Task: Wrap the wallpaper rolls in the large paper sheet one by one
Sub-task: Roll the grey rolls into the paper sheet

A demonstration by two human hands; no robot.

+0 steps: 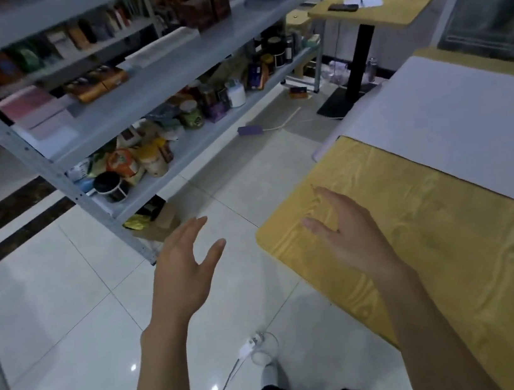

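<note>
A large white paper sheet (456, 120) lies flat on the yellow wood-grain table (438, 252) at the right, its left end hanging over the table's edge. My left hand (183, 268) hovers over the tiled floor with fingers straight and spread, holding nothing. My right hand (347, 235) hovers over the table's near left corner, fingers straight, also holding nothing. Both hands point toward the metal shelf unit. A pale rolled bundle (162, 47) lies on the shelf's second level; whether it is wallpaper rolls I cannot tell.
A grey metal shelf unit (148, 87) stands ahead on the left, packed with jars, boxes and bags. A small yellow pedestal table (378, 9) stands behind. A power strip and cable (253, 342) lie on the floor by my feet.
</note>
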